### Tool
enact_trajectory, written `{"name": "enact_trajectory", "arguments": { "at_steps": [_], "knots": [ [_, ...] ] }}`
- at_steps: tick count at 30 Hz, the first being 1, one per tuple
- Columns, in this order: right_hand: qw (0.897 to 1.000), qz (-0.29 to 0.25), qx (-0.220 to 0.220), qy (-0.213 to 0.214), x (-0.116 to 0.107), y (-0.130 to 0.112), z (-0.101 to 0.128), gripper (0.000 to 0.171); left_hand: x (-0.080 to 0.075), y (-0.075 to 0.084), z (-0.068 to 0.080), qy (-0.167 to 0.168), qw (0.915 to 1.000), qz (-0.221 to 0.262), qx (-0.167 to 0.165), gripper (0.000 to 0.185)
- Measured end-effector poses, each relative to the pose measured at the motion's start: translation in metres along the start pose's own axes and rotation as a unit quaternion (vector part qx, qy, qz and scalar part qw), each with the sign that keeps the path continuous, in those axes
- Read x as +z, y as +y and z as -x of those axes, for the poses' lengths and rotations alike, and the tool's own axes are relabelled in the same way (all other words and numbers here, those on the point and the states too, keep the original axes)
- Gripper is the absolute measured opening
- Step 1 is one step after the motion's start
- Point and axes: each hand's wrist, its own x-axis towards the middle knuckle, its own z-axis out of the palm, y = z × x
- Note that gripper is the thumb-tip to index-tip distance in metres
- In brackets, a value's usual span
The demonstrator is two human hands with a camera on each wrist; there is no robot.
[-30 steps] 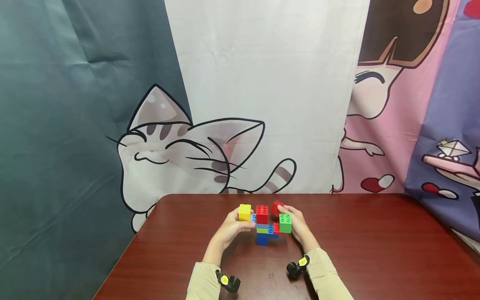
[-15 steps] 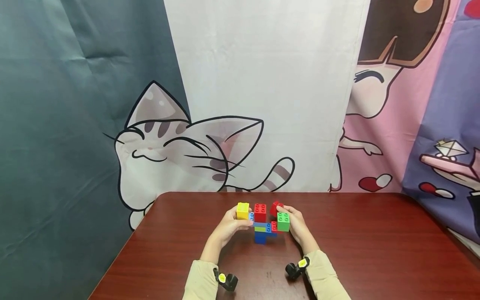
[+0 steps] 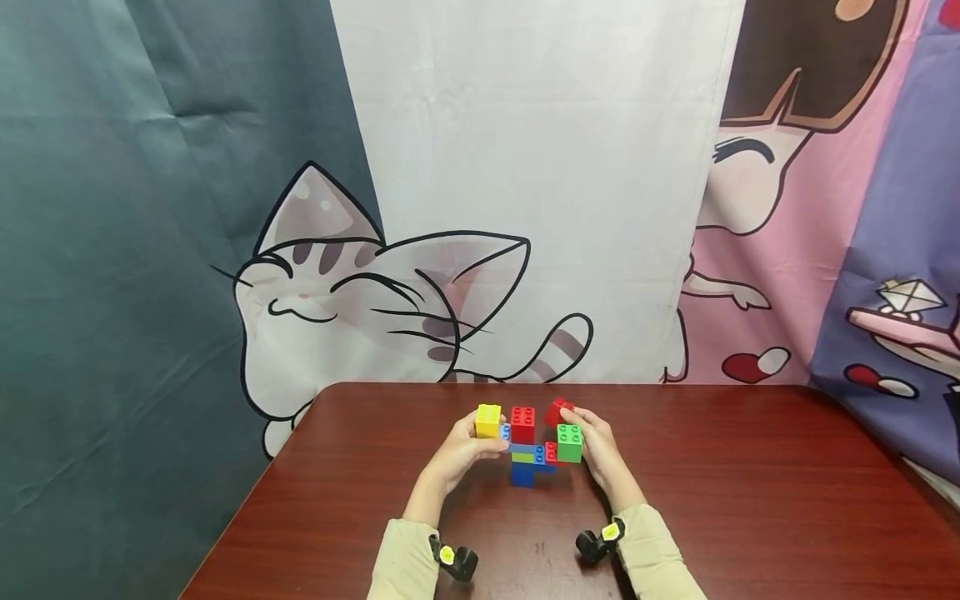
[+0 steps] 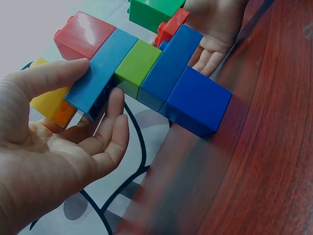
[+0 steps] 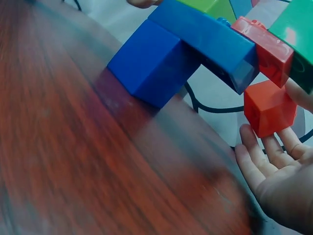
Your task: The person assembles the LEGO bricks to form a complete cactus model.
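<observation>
A block model (image 3: pixel 531 450) stands mostly built at the table's (image 3: pixel 750 500) middle, its dark blue base down. The left hand (image 3: pixel 461 454) pinches its nine o'clock end. The right hand (image 3: pixel 596 450) grips a loose red block (image 3: pixel 557 412) at one o'clock, not yet attached.

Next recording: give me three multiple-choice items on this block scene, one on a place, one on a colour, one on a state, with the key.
1. Where does the dark blue block sit in the block structure?
A. at the bottom, next the table
B. on top of the yellow block
C. off by the table's far edge

2. What colour is the block at the structure's end by the right hand?
A. white
B. green
C. black

3. How is the left hand engaged?
A. flat on the table, away from the blocks
B. grip on the structure's end by the yellow block
C. out of view

Key: 1 A, it is lowest in the head view; 2 B, green beside the right fingers; 3 B, thumb and fingers pinch the light blue bar.
</observation>
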Motion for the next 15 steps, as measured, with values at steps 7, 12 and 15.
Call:
{"name": "enact_trajectory", "arguments": {
  "at_steps": [7,12,15],
  "knots": [
    [1.000,0.005,0.000,-0.017,-0.001,-0.015,0.003,0.034,0.000,0.002,0.000,0.001,1.0000,-0.001,-0.001,0.058],
    [0.999,-0.011,-0.025,-0.027,0.002,-0.026,0.008,0.022,0.000,0.001,0.000,0.000,1.0000,-0.003,-0.003,0.060],
    [0.999,-0.004,-0.029,-0.028,0.004,-0.030,0.010,0.023,0.000,0.001,-0.001,-0.002,1.0000,-0.004,-0.005,0.061]
  ]
}}
